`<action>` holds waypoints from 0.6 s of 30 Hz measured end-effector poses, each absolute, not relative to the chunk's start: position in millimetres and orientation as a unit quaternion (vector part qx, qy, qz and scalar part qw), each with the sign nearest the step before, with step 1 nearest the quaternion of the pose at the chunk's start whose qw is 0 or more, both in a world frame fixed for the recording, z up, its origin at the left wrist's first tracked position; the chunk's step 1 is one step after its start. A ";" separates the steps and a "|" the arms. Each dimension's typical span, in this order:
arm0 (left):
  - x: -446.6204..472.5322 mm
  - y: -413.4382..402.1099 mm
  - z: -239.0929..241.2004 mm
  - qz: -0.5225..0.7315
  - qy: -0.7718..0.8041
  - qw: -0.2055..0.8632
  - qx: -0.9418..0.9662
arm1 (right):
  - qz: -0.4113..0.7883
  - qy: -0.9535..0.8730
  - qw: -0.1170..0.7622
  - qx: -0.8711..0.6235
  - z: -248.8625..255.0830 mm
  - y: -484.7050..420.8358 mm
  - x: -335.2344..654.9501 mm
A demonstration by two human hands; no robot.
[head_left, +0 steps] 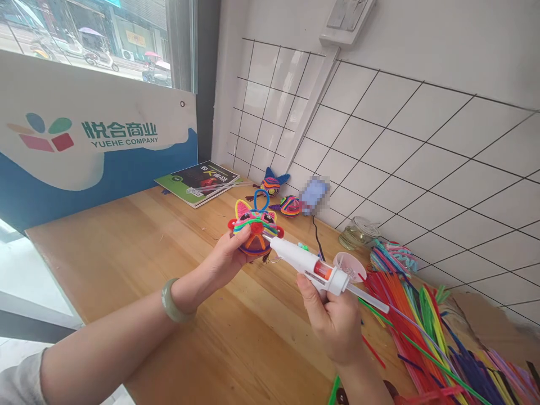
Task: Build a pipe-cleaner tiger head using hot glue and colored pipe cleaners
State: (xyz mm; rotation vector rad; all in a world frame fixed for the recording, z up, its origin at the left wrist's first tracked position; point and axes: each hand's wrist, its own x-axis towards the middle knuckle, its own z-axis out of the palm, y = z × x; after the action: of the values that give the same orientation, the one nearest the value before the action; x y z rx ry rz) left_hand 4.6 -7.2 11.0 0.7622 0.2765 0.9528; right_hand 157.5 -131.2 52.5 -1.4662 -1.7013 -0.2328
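Note:
My left hand [225,256], with a pale green bangle on the wrist, grips a colourful pipe-cleaner animal head [254,228] and holds it above the wooden table [139,247]. My right hand [331,318] is closed round the handle of a white hot glue gun [314,267]. The gun's nozzle touches the lower right side of the pipe-cleaner head. A clear glue stick pokes out of the gun's back end.
A heap of loose coloured pipe cleaners [430,326] covers the table's right side. Two finished pipe-cleaner figures [278,194], a green booklet [198,181], a glass jar [358,233] and a small pink dish [350,264] stand near the tiled wall.

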 end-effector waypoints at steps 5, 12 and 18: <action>4.6 -5.8 6.9 0.443 0.120 0.811 0.363 | -0.095 -0.680 0.426 -0.589 51.9 -130.9 157.3; 5.6 -6.5 7.1 0.441 0.095 0.812 0.369 | -0.101 -0.685 0.425 -0.583 50.4 -130.1 159.4; 5.9 -6.9 7.9 0.442 0.097 0.812 0.369 | -0.078 -0.688 0.428 -0.581 50.9 -131.6 159.5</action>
State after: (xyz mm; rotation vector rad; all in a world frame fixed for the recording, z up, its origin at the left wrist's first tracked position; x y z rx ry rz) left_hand 5.9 -6.9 7.9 0.7884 0.2070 0.9430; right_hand 159.5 -131.6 50.9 -1.4502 -1.7175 -0.1944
